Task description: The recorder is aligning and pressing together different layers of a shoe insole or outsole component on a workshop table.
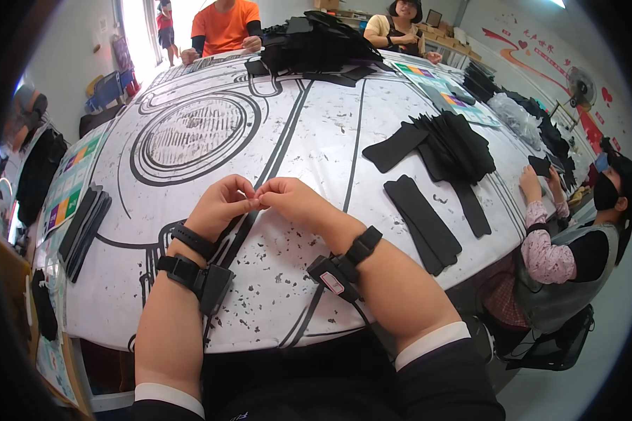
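My left hand [221, 205] and my right hand [293, 200] meet over the middle of the white, black-patterned tablecloth [316, 133]. Thumbs and fingertips of both are pinched together, touching at the tips. Whatever lies between them is too small or hidden to make out. To the right of my right hand lie two overlapping flat black fabric strips [423, 224]. Beyond them a fanned-out stack of black fabric pieces [456, 147], sock-like in outline, is spread on the cloth. A neat stack of dark strips [86, 228] rests at the left edge, apart from my left hand.
A large heap of black pieces [319, 42] covers the far side, with two people behind it. At the right, a masked person [576, 238] sits holding a dark piece. Clear plastic bags [516, 119] lie along the right edge. Black straps and small boxes [216, 289] sit on my wrists.
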The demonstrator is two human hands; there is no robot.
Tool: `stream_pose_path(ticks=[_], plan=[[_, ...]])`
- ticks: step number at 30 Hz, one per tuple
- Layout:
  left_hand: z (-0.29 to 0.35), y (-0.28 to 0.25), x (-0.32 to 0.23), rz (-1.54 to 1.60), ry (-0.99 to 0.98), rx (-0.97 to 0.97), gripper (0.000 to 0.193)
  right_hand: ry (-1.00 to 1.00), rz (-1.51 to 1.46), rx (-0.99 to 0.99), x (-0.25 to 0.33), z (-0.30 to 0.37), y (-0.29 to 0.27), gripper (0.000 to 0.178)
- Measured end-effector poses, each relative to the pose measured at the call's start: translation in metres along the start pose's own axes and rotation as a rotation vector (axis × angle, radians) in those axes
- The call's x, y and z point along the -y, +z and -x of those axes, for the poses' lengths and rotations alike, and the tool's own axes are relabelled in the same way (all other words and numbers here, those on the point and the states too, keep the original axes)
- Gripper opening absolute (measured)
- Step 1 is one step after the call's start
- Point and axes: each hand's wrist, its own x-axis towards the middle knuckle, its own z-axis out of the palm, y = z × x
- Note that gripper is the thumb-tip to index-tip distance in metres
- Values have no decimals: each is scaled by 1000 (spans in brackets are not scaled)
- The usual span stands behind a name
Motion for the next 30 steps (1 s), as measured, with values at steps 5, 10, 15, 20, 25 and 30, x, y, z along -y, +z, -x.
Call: stream_pose_path(ticks=[5,10,15,20,25,30], plan=[[1,-2,0,23,-2,25,13,2,1,-25,5,2,3,20],[0,-3,2,14,-9,31,14,22,17,-34,6,3,3,20],[0,-2,1,6,-12,19,14,29,0,-20,7,3,3,20],[2,0,-3,-3,-35,17,13,4,36,-27,4,1,3,19],[2,0,-2,-11,-35,25,13,-2,40,-14,1,0,2,18],[2,-2,0,-7,-16,43,13,9,44,-11,0,0,1,18]])
